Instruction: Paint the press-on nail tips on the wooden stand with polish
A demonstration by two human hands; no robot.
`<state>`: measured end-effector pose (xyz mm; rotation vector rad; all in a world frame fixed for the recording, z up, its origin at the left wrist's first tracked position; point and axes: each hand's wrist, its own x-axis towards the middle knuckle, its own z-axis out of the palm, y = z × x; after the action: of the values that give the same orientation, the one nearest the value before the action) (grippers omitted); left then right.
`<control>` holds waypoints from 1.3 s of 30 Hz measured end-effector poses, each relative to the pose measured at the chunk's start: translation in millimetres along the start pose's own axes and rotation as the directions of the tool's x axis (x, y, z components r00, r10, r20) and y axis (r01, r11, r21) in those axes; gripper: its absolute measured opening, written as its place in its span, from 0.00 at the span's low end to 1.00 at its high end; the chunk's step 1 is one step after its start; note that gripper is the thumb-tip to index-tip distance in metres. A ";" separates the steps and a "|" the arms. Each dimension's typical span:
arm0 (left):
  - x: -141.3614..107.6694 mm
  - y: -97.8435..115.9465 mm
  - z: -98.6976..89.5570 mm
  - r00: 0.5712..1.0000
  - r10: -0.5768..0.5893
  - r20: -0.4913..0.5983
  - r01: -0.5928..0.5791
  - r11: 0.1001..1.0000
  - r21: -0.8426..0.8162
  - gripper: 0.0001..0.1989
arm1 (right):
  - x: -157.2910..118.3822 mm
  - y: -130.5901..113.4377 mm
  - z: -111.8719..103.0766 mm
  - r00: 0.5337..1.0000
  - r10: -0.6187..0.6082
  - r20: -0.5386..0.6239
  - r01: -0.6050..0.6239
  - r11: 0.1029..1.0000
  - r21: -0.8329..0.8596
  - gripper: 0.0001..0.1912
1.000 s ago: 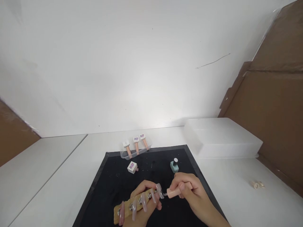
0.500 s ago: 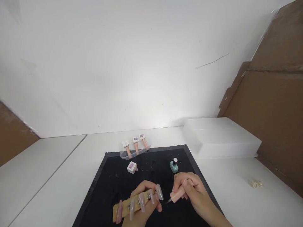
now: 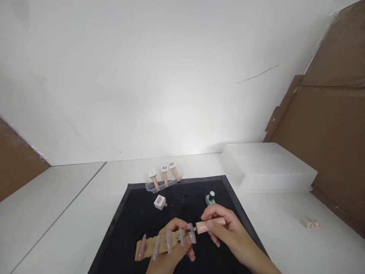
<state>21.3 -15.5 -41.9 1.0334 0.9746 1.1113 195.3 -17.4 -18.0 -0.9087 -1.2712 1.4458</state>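
My left hand is closed around a tan nail display strip that carries several long false nails in milky pink. Between the fingers and thumb of my right hand is the pink cap of a nail polish brush. The brush end lies at the rightmost false nail; whether bristles touch it is hard to make out. An opened white polish bottle with a pinkish neck stands on the black mat. Behind my right hand sits a green polish bottle, partly hidden.
A clear tray at the mat's back edge holds three white bottles with pink caps. A translucent white box stands at the back right. Small cream rings lie on the white table at right. Brown cardboard borders the right side.
My right hand has moved left and turned the cap nearly level, bringing the brush from beside the strip to the rightmost false nail. The strip has tilted slightly.
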 end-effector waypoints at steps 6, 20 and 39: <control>0.4 1.1 0.5 1.000 -0.003 0.018 0.003 1.000 -0.010 0.21 | 1.1 -4.0 0.7 1.000 -0.004 0.030 0.005 0.999 -0.054 0.15; -0.8 7.0 3.9 1.000 -0.008 -0.017 0.008 1.000 0.017 0.22 | -1.6 -11.3 -0.5 0.988 -0.155 0.028 0.157 0.981 -0.117 0.03; 4.0 -1.2 -6.8 0.999 0.009 0.041 -0.011 0.999 0.035 0.20 | -1.5 -22.3 -1.2 0.934 -0.341 0.109 0.358 0.899 -0.254 0.20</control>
<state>15.6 -10.7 -45.0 1.0862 0.9604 1.0811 201.0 -18.9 3.6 -0.7640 -1.6149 1.0393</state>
